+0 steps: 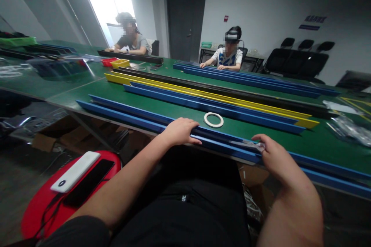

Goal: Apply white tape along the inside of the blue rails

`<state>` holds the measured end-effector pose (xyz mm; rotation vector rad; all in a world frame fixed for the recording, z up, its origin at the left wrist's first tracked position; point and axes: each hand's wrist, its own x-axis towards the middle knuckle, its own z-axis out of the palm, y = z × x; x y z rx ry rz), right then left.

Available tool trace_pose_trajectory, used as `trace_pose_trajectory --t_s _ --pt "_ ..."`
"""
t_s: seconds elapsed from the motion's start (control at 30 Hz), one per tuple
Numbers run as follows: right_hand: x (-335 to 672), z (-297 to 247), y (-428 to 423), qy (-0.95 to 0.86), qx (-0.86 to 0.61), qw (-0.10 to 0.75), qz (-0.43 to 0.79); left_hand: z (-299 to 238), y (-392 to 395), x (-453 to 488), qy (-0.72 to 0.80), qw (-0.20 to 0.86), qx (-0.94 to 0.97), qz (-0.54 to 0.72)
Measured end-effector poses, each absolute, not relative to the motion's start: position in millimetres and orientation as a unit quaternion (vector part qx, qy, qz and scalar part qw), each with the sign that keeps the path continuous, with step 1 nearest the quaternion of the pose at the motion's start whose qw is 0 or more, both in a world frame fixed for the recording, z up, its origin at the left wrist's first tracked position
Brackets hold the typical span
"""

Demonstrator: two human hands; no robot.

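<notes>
Two long blue strips (pixel 130 117) lie along the near edge of the green table (pixel 319 142). My left hand (pixel 179 131) rests palm down on them, fingers curled over the strips. To its right, my right hand (pixel 274 154) pinches a piece of pale tape (pixel 249 144) against the same strips. Just beyond the hands a white tape ring (pixel 213 119) lies flat on the table.
More blue strips (pixel 214 106), a yellow one (pixel 203 94) and a black one (pixel 232 90) lie farther back. Red and yellow bins (pixel 116 62) sit at the left rear. Two people sit across the table. A red stool (pixel 43 204) at my left holds a power bank and phone.
</notes>
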<state>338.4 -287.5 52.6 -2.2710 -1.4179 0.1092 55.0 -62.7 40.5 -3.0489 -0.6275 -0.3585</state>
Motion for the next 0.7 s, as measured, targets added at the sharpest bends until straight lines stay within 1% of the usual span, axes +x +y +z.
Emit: trace_pose_trajectory --t_s 0.37,0.53,0.7 --pt "332.4 61.5 -284.7 -0.507 -0.838 0.186 0.07 37.9 -56.3 44.2 -0.208 0.009 -0.971 -0.12" --pt "329.0 59.1 -282.2 -0.506 -0.851 0.13 0.048 37.3 -58.5 44.7 -0.206 0.021 -0.97 -0.126" --pt "329.3 60.6 -284.5 -0.517 -0.847 0.117 0.039 36.4 -58.8 44.3 -0.211 0.029 -0.969 -0.129"
